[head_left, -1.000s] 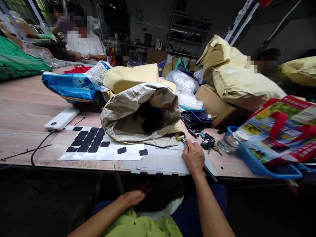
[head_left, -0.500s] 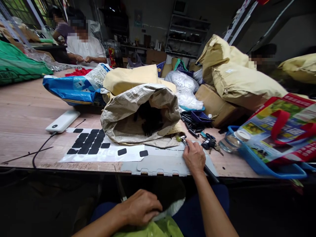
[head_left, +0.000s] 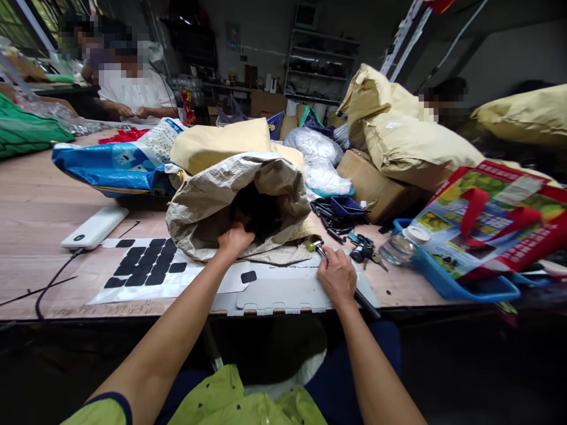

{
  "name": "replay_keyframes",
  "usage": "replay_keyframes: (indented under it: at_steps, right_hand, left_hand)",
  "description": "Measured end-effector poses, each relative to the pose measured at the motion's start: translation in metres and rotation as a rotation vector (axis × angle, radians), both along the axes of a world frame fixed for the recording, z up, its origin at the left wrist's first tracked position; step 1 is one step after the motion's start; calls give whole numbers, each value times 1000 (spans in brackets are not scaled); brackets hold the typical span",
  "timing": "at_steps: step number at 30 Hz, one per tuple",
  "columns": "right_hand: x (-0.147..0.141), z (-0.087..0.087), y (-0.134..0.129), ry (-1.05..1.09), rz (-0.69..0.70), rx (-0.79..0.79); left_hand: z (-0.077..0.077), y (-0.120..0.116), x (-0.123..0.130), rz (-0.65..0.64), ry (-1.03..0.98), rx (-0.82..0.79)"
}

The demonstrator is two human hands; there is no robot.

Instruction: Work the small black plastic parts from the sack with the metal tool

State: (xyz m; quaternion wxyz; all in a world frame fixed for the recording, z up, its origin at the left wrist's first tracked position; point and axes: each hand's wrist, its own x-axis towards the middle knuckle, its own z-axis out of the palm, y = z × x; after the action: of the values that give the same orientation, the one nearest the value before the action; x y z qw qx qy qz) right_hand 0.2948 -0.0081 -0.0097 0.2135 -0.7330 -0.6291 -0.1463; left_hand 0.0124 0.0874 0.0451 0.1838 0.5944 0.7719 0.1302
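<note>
My left hand (head_left: 236,240) reaches into the mouth of a pale woven sack (head_left: 195,203) lying on its side. Its fingers are mostly hidden beside the dark pieces (head_left: 254,212) inside, so I cannot tell their grip. Fingers wrapped round the shaft, my right hand (head_left: 337,276) holds a hammer (head_left: 367,304). The hammer's metal head with a yellowish face (head_left: 312,245) rests by the sack's lower right edge. Under the left forearm lies a white sheet (head_left: 170,289) bearing black rounded squares (head_left: 144,262). A single black square (head_left: 248,277) sits near a grey board (head_left: 283,295).
A white power bank (head_left: 95,227) with a cable lies left. Rightward are black parts (head_left: 328,221), keys (head_left: 380,261), a clear jar (head_left: 398,248) and a blue basket (head_left: 469,289) holding a colourful bag (head_left: 491,218). Stuffed sacks (head_left: 416,139) stand behind; a person in white (head_left: 133,91) sits across.
My left hand has risen from my lap into the sack's mouth. The right hand keeps its hold on the hammer. The whole view has shifted a little to the right.
</note>
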Motion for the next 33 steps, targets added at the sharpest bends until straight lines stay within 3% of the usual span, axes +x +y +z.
replay_keyframes:
  at_steps: [3, 6, 8, 10, 12, 13, 18, 22, 26, 28, 30, 33]
  right_hand:
    - [-1, 2, 0, 7, -4, -15]
    - [-1, 2, -1, 6, -11, -21]
    - [-1, 1, 0, 2, -9, -14]
    - [0, 1, -1, -2, -2, -6]
    - [-1, 0, -1, -5, 0, -1]
    - [-1, 0, -2, -6, -1, 2]
    - [2, -1, -1, 6, 10, -5]
    - [3, 8, -2, 103, 25, -52]
    - [-15, 32, -22, 295, 70, 115]
    - [-34, 43, -36, 425, 211, 155]
    - [-54, 49, -51, 539, 381, 102]
    - [-81, 49, -68, 600, 516, 4]
  left_hand:
    - [-1, -8, -4, -11, 85, 4]
    - [4, -25, -13, -83, 78, 125]
    - [5, -42, -18, -249, -22, 272]
    - [0, -60, -19, -517, -156, 355]
    - [-11, -76, -17, -734, -236, 338]
    - [-17, -82, -15, -782, -250, 318]
    - [-45, -91, -10, -724, -323, 357]
    - [-48, -87, -11, -698, -372, 347]
    - [-48, -86, -10, -706, -355, 355]
    - [-50, -86, -9, -714, -324, 375]
    - [-52, -87, -8, -716, -306, 384]
    - [-52, -86, -8, -707, -333, 381]
